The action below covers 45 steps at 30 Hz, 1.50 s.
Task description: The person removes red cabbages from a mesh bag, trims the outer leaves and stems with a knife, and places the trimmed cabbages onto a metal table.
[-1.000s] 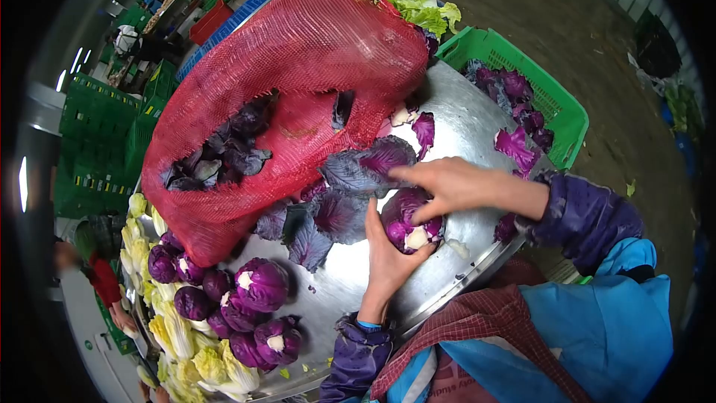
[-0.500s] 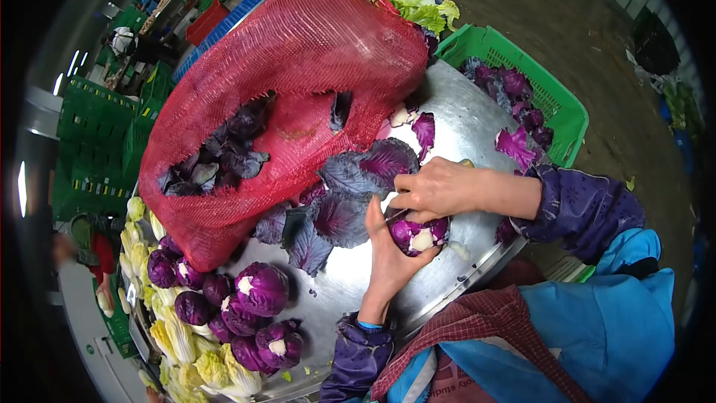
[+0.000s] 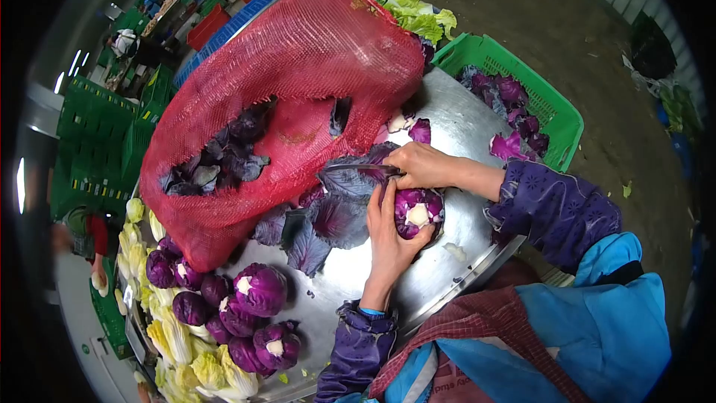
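Observation:
My left hand (image 3: 389, 235) is wrapped round the near side of a red cabbage (image 3: 419, 213), whose pale cut stem faces up. In my right hand (image 3: 422, 166) is a knife (image 3: 358, 167), its dark blade pointing left over loose outer leaves. Just left of my hands, dark cabbage leaves (image 3: 339, 216) lie on the metal table (image 3: 335, 283). Part of the cabbage is hidden by my fingers.
A red mesh sack (image 3: 298, 52) with dark cabbages inside lies across the table. Several trimmed cabbages (image 3: 259, 289) sit at the lower left beside pale Chinese cabbages (image 3: 175, 336). A green crate (image 3: 563, 112) holds purple leaves. Another person (image 3: 93, 235) stands at far left.
My right hand has lifted off the cabbage and moved up and slightly left, bringing the knife blade into view. My left hand still holds the cabbage, its cut stem now more exposed.

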Available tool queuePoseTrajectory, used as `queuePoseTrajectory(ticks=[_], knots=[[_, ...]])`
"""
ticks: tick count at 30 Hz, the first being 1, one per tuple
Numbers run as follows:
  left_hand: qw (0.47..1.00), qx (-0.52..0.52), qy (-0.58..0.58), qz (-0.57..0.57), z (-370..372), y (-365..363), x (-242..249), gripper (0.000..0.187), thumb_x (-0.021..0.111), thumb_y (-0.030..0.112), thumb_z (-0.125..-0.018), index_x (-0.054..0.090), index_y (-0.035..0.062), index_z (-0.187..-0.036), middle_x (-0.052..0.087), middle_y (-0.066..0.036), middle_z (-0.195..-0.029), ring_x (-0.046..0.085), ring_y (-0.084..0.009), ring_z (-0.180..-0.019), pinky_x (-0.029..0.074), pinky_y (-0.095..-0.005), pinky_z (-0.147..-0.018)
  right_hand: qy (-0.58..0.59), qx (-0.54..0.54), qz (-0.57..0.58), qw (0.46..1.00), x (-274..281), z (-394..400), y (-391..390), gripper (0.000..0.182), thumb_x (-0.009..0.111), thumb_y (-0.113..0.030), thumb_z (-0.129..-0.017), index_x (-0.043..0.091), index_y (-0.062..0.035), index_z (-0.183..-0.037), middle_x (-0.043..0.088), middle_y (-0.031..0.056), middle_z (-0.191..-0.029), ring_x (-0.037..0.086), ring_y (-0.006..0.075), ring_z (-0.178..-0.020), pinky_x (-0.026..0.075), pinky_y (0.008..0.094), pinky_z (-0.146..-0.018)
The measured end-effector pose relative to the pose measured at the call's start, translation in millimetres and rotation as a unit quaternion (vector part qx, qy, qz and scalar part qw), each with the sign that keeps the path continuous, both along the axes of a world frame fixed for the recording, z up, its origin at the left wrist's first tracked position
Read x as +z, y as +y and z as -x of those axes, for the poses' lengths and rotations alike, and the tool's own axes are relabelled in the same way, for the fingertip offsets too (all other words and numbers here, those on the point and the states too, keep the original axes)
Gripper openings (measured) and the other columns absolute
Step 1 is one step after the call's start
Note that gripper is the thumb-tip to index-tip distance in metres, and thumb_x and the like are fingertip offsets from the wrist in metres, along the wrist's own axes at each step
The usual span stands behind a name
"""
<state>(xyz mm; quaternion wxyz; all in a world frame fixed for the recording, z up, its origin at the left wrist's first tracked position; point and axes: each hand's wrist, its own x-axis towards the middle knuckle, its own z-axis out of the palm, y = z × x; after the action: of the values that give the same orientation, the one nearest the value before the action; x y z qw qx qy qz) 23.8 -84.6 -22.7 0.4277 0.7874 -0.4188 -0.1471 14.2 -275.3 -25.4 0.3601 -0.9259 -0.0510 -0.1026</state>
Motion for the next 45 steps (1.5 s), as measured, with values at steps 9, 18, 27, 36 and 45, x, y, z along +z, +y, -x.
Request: queuePoseTrajectory(ticks=[9, 18, 27, 36, 45], knots=[[0.998, 0.015, -0.053, -0.017, 31, 8, 6, 0.088, 0.082, 0.025, -0.059, 0.039, 0.0063, -0.134, 0.029, -0.025, -0.139, 0.032, -0.0438, -0.122, 0.03, -0.0497, -0.103, -0.001, -0.198, 0.067, 0.978, -25, 32, -17, 0.018, 0.061, -0.015, -0.075, 0.064, 0.0007, -0.083, 0.062, 0.0184, -0.071, 0.062, 0.0393, -0.069, 0.049, 0.0441, -0.065], [0.991, 0.131, 0.008, 0.007, 27, 25, -5, 0.085, 0.082, 0.022, -0.056, 0.039, -0.0027, -0.125, 0.039, -0.02, -0.115, 0.041, -0.0363, -0.11, 0.034, -0.0438, -0.098, 0.1, -0.157, 0.089, 0.978, 27, 112, 10, 0.019, 0.048, -0.024, -0.09, 0.051, -0.0091, -0.1, 0.061, 0.0164, -0.077, 0.063, 0.0369, -0.069, 0.049, 0.0477, -0.053], [0.991, 0.122, -0.031, -0.047, 30, 22, 2, 0.094, 0.085, 0.03, -0.053, 0.037, -0.0028, -0.126, 0.038, -0.021, -0.114, 0.043, -0.0372, -0.109, 0.038, -0.0443, -0.095, 0.102, -0.111, 0.263, 0.953, 29, 154, 31, 0.028, 0.052, -0.011, -0.08, 0.05, -0.0057, -0.108, 0.057, 0.0145, -0.076, 0.061, 0.0269, -0.05, 0.047, 0.0387, -0.037], [0.99, 0.127, -0.038, -0.052, 33, 27, 2, 0.097, 0.088, 0.032, -0.051, 0.037, -0.0038, -0.125, 0.038, -0.021, -0.113, 0.043, -0.0372, -0.108, 0.039, -0.045, -0.093, 0.091, -0.111, 0.239, 0.96, 32, 157, 37, 0.024, 0.05, -0.01, -0.082, 0.05, -0.0041, -0.105, 0.058, 0.0144, -0.076, 0.062, 0.0267, -0.05, 0.046, 0.0381, -0.037], [0.987, 0.099, -0.114, -0.056, 46, 20, 9, 0.091, 0.087, 0.032, -0.051, 0.042, -0.0022, -0.123, 0.037, -0.022, -0.115, 0.042, -0.0393, -0.108, 0.039, -0.0463, -0.092, 0.082, -0.2, 0.331, 0.919, 11, 138, 26, 0.022, 0.049, -0.014, -0.084, 0.054, -0.0056, -0.103, 0.06, 0.0107, -0.07, 0.064, 0.0263, -0.055, 0.048, 0.0382, -0.043]])
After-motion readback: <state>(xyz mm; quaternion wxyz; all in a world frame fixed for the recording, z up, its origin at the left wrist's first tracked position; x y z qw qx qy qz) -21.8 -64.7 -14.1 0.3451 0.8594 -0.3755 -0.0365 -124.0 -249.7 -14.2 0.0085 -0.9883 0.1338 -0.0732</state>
